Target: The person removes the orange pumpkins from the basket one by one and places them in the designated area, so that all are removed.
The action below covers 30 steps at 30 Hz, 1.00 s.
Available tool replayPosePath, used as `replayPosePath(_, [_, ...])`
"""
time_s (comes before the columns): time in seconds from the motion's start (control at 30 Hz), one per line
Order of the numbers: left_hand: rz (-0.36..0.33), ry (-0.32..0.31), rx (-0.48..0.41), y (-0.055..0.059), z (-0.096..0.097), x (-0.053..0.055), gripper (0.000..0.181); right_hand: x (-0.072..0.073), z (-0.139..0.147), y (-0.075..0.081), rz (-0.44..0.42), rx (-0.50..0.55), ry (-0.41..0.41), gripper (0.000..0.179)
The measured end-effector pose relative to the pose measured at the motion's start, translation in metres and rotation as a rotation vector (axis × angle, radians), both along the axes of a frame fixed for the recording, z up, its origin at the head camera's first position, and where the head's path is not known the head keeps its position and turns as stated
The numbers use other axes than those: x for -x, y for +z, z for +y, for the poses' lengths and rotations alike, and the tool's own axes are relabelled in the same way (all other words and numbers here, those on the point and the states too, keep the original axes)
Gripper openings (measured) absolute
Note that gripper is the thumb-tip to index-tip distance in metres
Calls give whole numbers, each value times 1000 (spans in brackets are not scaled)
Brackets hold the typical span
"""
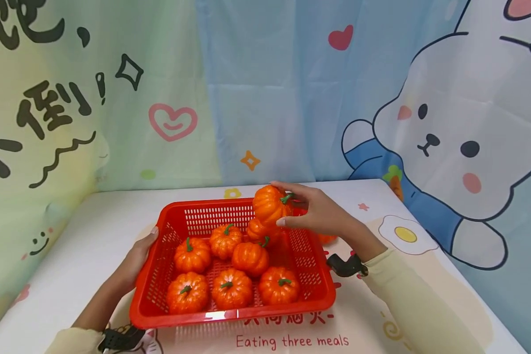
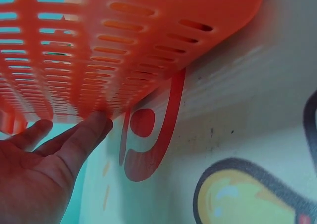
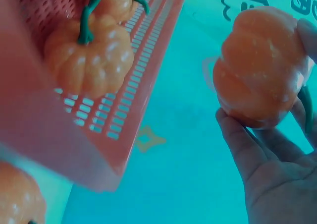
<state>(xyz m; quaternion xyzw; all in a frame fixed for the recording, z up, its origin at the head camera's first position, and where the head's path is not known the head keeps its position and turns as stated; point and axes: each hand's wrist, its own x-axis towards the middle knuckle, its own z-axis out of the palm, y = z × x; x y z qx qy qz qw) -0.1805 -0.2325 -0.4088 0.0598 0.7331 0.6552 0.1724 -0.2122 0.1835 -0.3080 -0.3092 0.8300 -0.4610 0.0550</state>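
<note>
A red plastic basket (image 1: 234, 313) is tilted toward me, with several small orange toy pumpkins (image 1: 232, 288) inside. My left hand (image 1: 138, 258) grips its left side, thumb at the rim; in the left wrist view the fingers (image 2: 84, 135) press against the slotted outer wall. Above the basket's back right part, my right hand (image 1: 316, 209) holds another toy pumpkin (image 1: 269, 205) between thumb and fingers, its green stem toward the palm. The right wrist view shows this held pumpkin (image 3: 262, 68) apart from the basket wall, with the hand (image 3: 282, 184) below and beside it.
Partly hidden behind the basket's right side, one more pumpkin (image 1: 326, 239) lies on the table. The white table (image 1: 115, 216) has a printed cover with a fried egg and lettering. A printed curtain (image 1: 256, 98) hangs along the table's back edge.
</note>
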Motion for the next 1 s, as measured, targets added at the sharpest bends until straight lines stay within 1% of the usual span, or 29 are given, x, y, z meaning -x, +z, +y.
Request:
replayPosePath(0.13, [11, -9, -4, 1, 1, 1, 71, -1, 13, 3, 25, -3, -68, 74])
replayPosePath(0.27, [19, -8, -10, 1, 2, 2, 71, 0, 25, -1, 46, 10, -130, 74])
replayPosePath(0.43, [9, -6, -9, 0, 2, 2, 73, 4, 44, -9, 74, -2, -204, 73])
replayPosePath(0.63, [-6, -12, 5, -2, 0, 2, 73, 8, 73, -21, 77, -58, -286, 72])
replayPosePath(0.8, [19, -34, 12, -2, -1, 2, 73, 12, 100, -33, 69, -116, -381, 74])
replayPosePath(0.9, [33, -31, 20, -2, -3, 2, 72, 15, 114, -39, 53, -121, -436, 76])
replayPosePath(1.0, [32, -40, 15, -2, -4, 3, 72, 17, 124, -43, 39, -127, -480, 77])
